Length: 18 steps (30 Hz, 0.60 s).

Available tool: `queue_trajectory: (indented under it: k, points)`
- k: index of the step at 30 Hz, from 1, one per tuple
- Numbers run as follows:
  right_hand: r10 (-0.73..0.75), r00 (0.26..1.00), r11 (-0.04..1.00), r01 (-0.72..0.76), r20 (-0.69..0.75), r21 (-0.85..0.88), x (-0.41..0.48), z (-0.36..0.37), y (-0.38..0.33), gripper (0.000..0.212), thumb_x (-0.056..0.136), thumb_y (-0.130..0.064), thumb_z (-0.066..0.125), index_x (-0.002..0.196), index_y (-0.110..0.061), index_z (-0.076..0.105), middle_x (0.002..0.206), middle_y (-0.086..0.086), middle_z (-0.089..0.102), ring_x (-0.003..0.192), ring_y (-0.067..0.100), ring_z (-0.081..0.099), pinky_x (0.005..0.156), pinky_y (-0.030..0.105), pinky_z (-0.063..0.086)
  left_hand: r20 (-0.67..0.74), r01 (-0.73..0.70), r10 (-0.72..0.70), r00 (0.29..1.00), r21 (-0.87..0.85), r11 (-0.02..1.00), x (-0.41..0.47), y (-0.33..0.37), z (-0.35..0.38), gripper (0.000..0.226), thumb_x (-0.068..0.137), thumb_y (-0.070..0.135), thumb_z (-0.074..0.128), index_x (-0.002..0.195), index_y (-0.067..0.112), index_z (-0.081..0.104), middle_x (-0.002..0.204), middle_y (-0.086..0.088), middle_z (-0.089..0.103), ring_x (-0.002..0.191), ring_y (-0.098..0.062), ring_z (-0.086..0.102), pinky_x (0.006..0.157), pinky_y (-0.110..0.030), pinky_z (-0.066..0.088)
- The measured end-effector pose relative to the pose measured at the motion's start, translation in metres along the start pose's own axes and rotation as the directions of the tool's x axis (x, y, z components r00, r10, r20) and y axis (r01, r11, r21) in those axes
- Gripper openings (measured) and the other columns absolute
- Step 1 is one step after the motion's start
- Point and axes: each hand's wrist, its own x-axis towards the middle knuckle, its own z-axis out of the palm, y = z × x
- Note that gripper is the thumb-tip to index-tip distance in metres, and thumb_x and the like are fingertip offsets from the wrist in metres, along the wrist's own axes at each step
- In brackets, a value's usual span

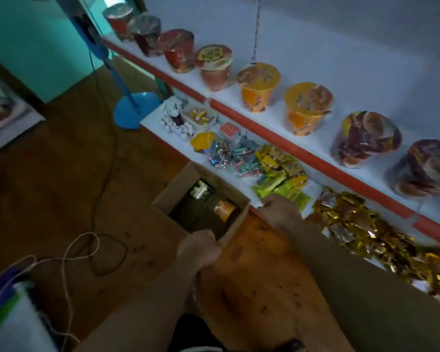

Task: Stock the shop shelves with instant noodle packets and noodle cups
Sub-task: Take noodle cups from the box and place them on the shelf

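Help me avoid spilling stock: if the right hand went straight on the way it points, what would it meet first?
Most likely the green packets on the lower shelf, lying just beyond the right hand. Depth is unclear here, so it might pass above them.

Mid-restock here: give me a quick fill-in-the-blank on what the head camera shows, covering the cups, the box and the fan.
1. The noodle cups stand in a row on the ___ shelf.
2. The left hand grips the rim of an open cardboard ___.
3. The fan base beyond the shelf end is coloured ___.

Missing words: upper; box; blue.
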Motion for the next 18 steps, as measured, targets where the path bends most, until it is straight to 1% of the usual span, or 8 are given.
queue_trajectory:
  k: [3, 6, 8, 10, 12, 14, 15, 18]
  points:
    - [0.058, 0.996, 0.998, -0.059, 0.060, 0.000, 0.052, 0.049, -0.051, 0.035, 0.094, -0.035, 0.057, 0.125, -0.019, 0.061, 0.130, 0.007, 0.059, 0.113, 0.030, 0.057, 0.093, 0.037, 0.047, 0.078, 0.069, -0.065, 0.995, -0.042, 0.997, 0.055, -0.060, -0.028, 0.032, 0.093, 0.040, 0.051, 0.113, 0.018, 0.062, 0.115, -0.006, 0.063, 0.106, -0.025, 0.059, 0.092, -0.039, 0.050]
    - [0.111, 0.987, 0.994, -0.108, 0.119, -0.032, 0.098, 0.094, -0.091, 0.035, 0.092, -0.030, 0.059, 0.123, -0.014, 0.062, 0.129, 0.011, 0.060, 0.118, 0.031, 0.056, 0.097, 0.036, 0.044, 0.127, 0.093, -0.084, 0.988, -0.069, 0.993, 0.107, -0.106, -0.051, 0.038, 0.098, 0.033, 0.048, 0.125, 0.008, 0.057, 0.125, -0.015, 0.059, 0.115, -0.031, 0.057, 0.095, -0.039, 0.046]
    - [0.147, 0.978, 0.989, -0.140, 0.150, -0.053, 0.130, 0.120, -0.105, 0.035, 0.088, -0.031, 0.060, 0.119, -0.016, 0.064, 0.125, 0.012, 0.062, 0.115, 0.031, 0.057, 0.093, 0.034, 0.044, 0.158, 0.100, -0.089, 0.983, -0.064, 0.993, 0.145, -0.128, -0.057, 0.037, 0.099, 0.028, 0.045, 0.127, 0.005, 0.055, 0.128, -0.017, 0.057, 0.119, -0.033, 0.055, 0.095, -0.039, 0.045]
    - [0.166, 0.967, 0.985, -0.155, 0.195, -0.073, 0.166, 0.145, -0.107, 0.032, 0.083, -0.035, 0.059, 0.108, -0.017, 0.066, 0.117, 0.014, 0.064, 0.110, 0.034, 0.059, 0.086, 0.035, 0.045, 0.186, 0.100, -0.087, 0.979, -0.065, 0.993, 0.185, -0.144, -0.053, 0.034, 0.098, 0.028, 0.047, 0.123, 0.006, 0.057, 0.125, -0.018, 0.059, 0.115, -0.034, 0.057, 0.092, -0.039, 0.047]
    - [0.167, 0.958, 0.985, -0.152, 0.234, -0.083, 0.204, 0.167, -0.105, 0.029, 0.075, -0.044, 0.057, 0.092, -0.022, 0.064, 0.109, 0.014, 0.065, 0.107, 0.037, 0.061, 0.082, 0.037, 0.046, 0.191, 0.101, -0.086, 0.978, -0.070, 0.992, 0.228, -0.159, -0.044, 0.028, 0.095, 0.031, 0.049, 0.110, 0.010, 0.060, 0.116, -0.016, 0.063, 0.104, -0.032, 0.061, 0.084, -0.040, 0.049]
    - [0.155, 0.948, 0.986, -0.130, 0.278, -0.104, 0.243, 0.189, -0.101, 0.034, 0.083, -0.040, 0.056, 0.112, -0.023, 0.066, 0.117, 0.013, 0.063, 0.114, 0.035, 0.059, 0.085, 0.036, 0.045, 0.205, 0.069, -0.057, 0.977, -0.052, 0.996, 0.270, -0.171, -0.033, 0.018, 0.094, 0.033, 0.047, 0.092, 0.018, 0.057, 0.105, -0.011, 0.063, 0.087, -0.024, 0.059, 0.070, -0.036, 0.047]
    - [0.160, 0.945, 0.984, -0.130, 0.285, -0.121, 0.261, 0.197, -0.100, 0.036, 0.091, -0.032, 0.055, 0.123, -0.017, 0.064, 0.123, 0.013, 0.062, 0.116, 0.035, 0.058, 0.090, 0.036, 0.045, 0.203, 0.054, -0.045, 0.978, -0.040, 0.998, 0.291, -0.175, -0.027, 0.017, 0.095, 0.034, 0.045, 0.090, 0.021, 0.055, 0.100, -0.008, 0.062, 0.083, -0.020, 0.057, 0.065, -0.033, 0.044]
    - [0.153, 0.956, 0.979, -0.113, 0.251, -0.168, 0.323, 0.229, -0.083, 0.033, 0.097, -0.026, 0.053, 0.122, -0.006, 0.063, 0.127, 0.017, 0.059, 0.115, 0.034, 0.055, 0.093, 0.036, 0.045, 0.187, 0.052, -0.041, 0.982, -0.051, 0.997, 0.356, -0.184, -0.010, 0.020, 0.096, 0.035, 0.047, 0.103, 0.020, 0.058, 0.097, -0.001, 0.059, 0.088, -0.018, 0.057, 0.064, -0.031, 0.041]
